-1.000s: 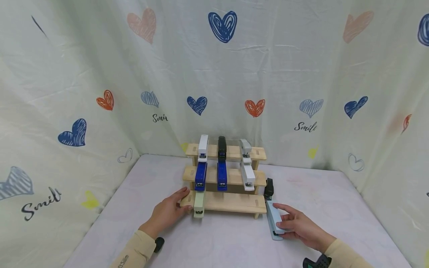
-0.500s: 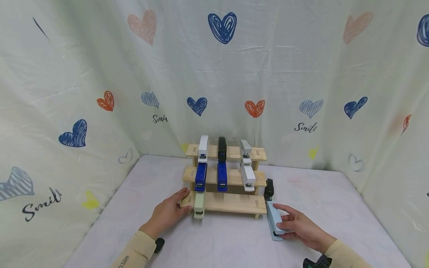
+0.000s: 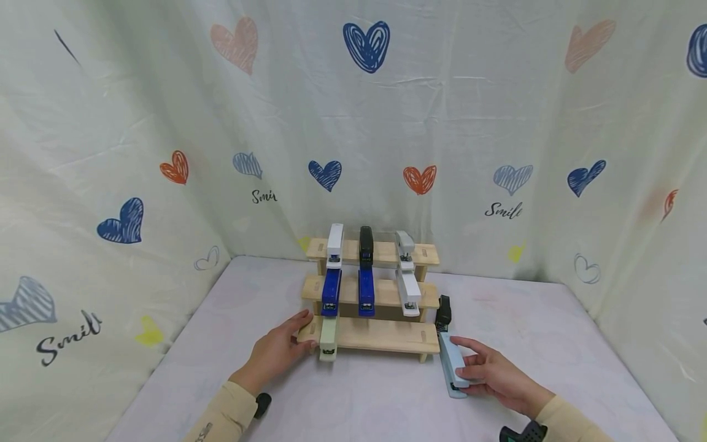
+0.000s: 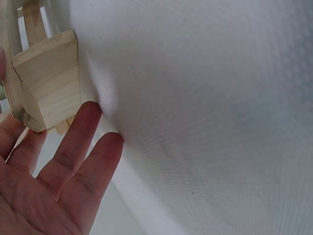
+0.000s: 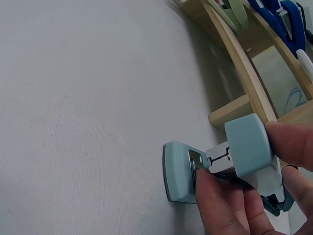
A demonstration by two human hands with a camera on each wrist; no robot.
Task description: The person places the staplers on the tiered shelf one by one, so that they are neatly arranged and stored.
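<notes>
My left hand (image 3: pixel 278 351) holds the left end of the lowest board of a three-tier wooden shelf (image 3: pixel 386 334). In the left wrist view two of its fingers (image 4: pixel 83 127) stretch out beside the shelf's leg, near the white cloth. A pale green stapler (image 3: pixel 328 339) lies on that board close to the thumb. To the right of the shelf, my right hand (image 3: pixel 494 376) grips a light blue stapler (image 3: pixel 452 359) between thumb and fingers. In the right wrist view, fingertips reach between its top arm and its base (image 5: pixel 178 171), which sits on the table.
Behind the light blue stapler stands a black stapler (image 3: pixel 444 313). The middle tier bears two blue staplers (image 3: pixel 366 291) and a white one (image 3: pixel 409 291). On the top tier are a white (image 3: pixel 335 242), a black (image 3: pixel 366 245) and a grey stapler (image 3: pixel 405 245). A heart-patterned curtain (image 3: pixel 469 123) surrounds the table.
</notes>
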